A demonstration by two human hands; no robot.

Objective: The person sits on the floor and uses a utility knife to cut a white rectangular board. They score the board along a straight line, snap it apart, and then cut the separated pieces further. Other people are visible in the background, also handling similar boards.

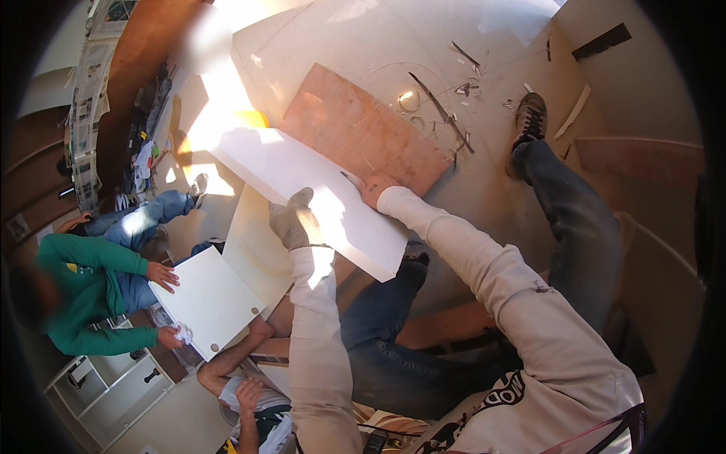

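A long white board lies slantwise in front of me, its near edge strip facing me. My left hand, in a grey work glove, grips that near edge with the thumb on top. My bare right hand is at the far edge, fingers closed round a thin pointed tool whose tip reaches the board. Fingers hide most of the tool, so its exact kind is unclear. Beyond the board, a reddish-brown wooden panel lies on the floor.
Dark strips, scraps and a tape roll litter the floor. At left, a person in green holds a white panel with round holes; another person's arm is below. A white shelf unit stands lower left.
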